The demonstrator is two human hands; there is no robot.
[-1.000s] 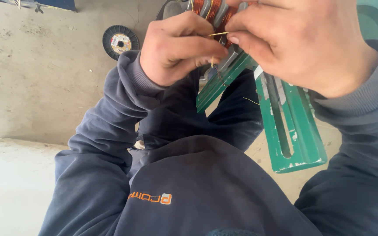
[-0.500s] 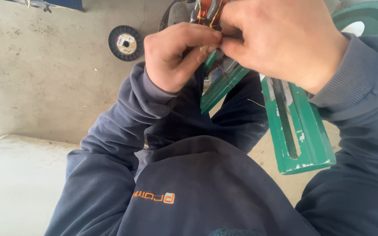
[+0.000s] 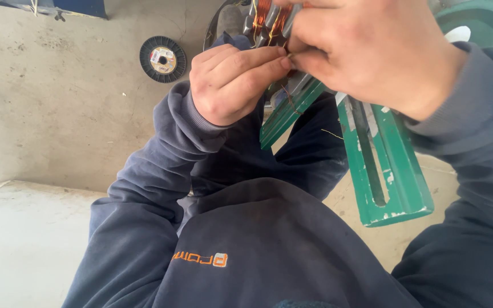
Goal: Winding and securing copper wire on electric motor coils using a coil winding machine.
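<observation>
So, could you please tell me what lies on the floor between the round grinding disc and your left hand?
Nothing: in the head view, bare concrete floor separates the grinding disc from the left hand.

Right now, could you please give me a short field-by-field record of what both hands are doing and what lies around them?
left hand: fingers curled, fingertips pinching at the copper wire winding
right hand: closed over the same winding, fingertips meeting the left hand's
held part: grey slotted metal core wound with copper wire, mostly hidden
support: green painted metal frame with a slot, paint chipped
floor: grey concrete
nearby: round black disc with pale centre label, lying flat
</observation>
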